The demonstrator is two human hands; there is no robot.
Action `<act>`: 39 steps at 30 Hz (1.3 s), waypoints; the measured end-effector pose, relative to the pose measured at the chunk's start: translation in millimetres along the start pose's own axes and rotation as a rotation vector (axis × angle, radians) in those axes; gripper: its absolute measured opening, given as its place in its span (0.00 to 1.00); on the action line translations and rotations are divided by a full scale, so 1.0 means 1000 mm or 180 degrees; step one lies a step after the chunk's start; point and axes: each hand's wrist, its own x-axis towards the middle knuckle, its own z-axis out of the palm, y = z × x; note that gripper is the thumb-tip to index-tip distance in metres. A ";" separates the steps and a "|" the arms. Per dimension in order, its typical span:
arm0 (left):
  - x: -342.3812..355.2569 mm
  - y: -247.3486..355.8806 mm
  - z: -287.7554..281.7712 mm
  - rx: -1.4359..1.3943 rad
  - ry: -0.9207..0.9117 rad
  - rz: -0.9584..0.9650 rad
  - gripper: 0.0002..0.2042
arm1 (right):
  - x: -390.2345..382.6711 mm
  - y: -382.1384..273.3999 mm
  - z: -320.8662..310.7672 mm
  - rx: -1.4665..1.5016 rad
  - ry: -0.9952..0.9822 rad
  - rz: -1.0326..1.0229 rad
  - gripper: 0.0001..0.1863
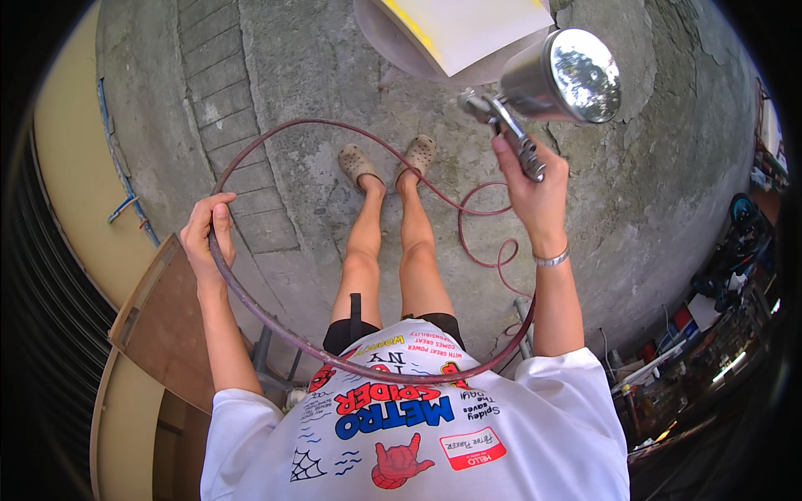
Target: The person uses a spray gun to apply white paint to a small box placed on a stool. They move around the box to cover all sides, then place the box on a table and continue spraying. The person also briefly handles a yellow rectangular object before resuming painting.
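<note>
Gripping a silver-cupped spray gun (547,92), the right hand (539,196) is in the air near a white panel (480,33); the left hand (199,238) holds the reddish hose (313,122) between thumb and curled fingers.

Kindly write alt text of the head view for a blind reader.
A person's right hand grips a metal spray gun with a shiny cup, near a yellow-edged white panel. The left hand holds a looping dark red hose above a grey concrete floor.
</note>
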 end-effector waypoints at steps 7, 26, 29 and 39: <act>0.000 -0.002 0.000 0.0012 0.0001 0.0019 0.15 | -0.015 -0.029 0.003 0.0391 -0.0577 -0.0135 0.13; 0.004 0.018 0.013 0.0263 -0.0177 0.0382 0.10 | 0.132 0.082 -0.080 -0.0287 0.2001 0.0393 0.28; 0.004 0.011 0.010 0.0291 -0.0159 0.0424 0.10 | 0.110 0.092 -0.063 0.0523 0.1973 0.0493 0.26; 0.005 0.008 0.002 0.0209 -0.0212 0.0224 0.11 | -0.012 0.060 0.021 0.0260 0.0642 0.0355 0.16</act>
